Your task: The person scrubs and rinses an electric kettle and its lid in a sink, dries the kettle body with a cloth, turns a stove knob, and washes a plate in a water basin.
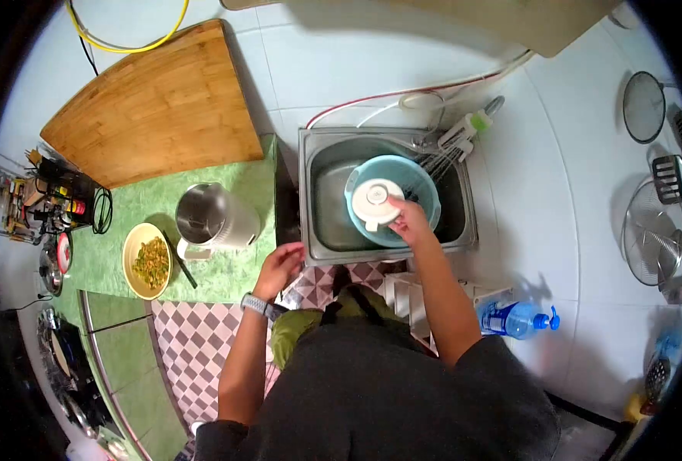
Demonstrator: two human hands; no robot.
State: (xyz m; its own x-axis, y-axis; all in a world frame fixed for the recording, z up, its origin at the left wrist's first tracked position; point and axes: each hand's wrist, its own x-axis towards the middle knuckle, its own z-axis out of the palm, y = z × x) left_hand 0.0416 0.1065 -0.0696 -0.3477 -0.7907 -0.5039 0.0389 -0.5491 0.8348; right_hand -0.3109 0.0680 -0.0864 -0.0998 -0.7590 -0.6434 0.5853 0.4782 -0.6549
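My right grip (411, 223) is clamped on the lid (373, 200) by its near-right edge; lid's round, sits over the basin (387, 163) in the sink (305, 184). Left grip (279, 269) is loose, bare, by the sink's near-left corner; contact unclear. Lid hides its underside and some fingers.

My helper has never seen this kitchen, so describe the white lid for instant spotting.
Find the metal sink, then the blue basin inside it. Over the basin, the right hand holds the lid: round, white, with a tab jutting from its edge. Its white colour sets it apart from the blue basin beneath.
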